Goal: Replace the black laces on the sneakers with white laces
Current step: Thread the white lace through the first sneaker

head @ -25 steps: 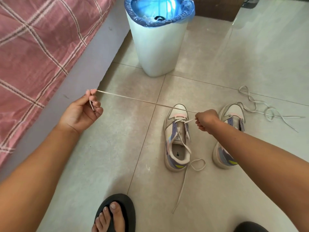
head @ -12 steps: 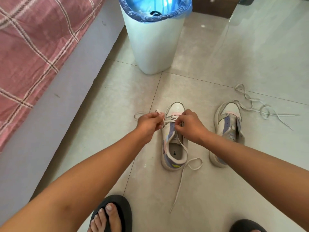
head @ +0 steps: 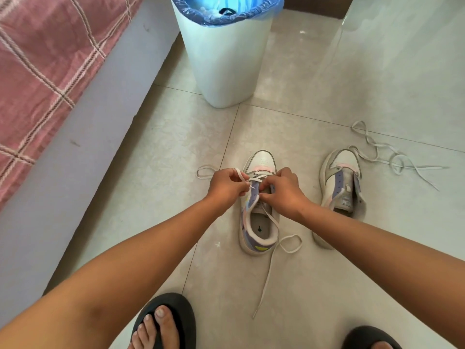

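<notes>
Two white sneakers with purple and pink panels stand on the tiled floor. Over the near left sneaker (head: pixel 259 230) both hands work at the eyelets. My left hand (head: pixel 226 186) pinches the end of a white lace (head: pixel 270 270) at the shoe's left eyelet row. My right hand (head: pixel 283 191) holds the shoe's tongue and right eyelet flap, fingers curled. The lace's other end trails down the floor to the front. The right sneaker (head: pixel 339 187) stands unlaced. A second white lace (head: pixel 392 159) lies loose on the floor beyond it.
A white bin (head: pixel 224 59) with a blue liner stands behind the shoes. A bed with a pink checked cover (head: pixel 45 59) and grey side runs along the left. My feet in black sandals (head: pixel 173 321) are at the bottom edge.
One second ago my left hand held the lace pulled taut far out to the left. It has come back to the sneaker, and both hands now sit over the eyelets.
</notes>
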A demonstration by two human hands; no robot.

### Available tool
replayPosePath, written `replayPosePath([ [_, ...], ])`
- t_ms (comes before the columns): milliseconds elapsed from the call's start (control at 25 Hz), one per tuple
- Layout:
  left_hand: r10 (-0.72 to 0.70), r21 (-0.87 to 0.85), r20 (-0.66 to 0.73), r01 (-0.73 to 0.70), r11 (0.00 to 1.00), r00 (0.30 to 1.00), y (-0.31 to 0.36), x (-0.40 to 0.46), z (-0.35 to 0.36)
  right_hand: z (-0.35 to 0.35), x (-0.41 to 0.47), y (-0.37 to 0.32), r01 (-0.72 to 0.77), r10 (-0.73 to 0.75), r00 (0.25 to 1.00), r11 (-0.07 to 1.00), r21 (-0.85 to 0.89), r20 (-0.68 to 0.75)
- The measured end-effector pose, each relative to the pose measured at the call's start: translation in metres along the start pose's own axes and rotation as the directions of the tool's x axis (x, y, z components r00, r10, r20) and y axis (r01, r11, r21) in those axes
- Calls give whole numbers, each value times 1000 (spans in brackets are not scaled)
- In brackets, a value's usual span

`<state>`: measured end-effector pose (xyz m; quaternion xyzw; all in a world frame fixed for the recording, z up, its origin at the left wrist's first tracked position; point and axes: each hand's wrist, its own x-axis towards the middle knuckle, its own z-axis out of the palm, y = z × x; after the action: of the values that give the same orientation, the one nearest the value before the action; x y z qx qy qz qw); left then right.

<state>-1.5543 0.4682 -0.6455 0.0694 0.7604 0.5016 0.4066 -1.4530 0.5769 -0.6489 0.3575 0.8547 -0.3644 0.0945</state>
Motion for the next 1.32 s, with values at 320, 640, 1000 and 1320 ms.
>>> replayPosePath([
  [320,189,247,97,-208,947,977,2,0,2,3,4,0,-34,34,999,997,64,-12],
  [640,5,93,-55,0,996,998,-6,-11,17,9,8,-3,-124,133,990,977,174,-40],
  [1000,52,874,170,-175,454,984,-36,-54,13,-4,-1,-27,43,28,975,950,-310,220],
  [1320,-17,850,40,-25,526,999,-30,-44,18,-58,-52,24,496,-243,868,423,-759,432],
])
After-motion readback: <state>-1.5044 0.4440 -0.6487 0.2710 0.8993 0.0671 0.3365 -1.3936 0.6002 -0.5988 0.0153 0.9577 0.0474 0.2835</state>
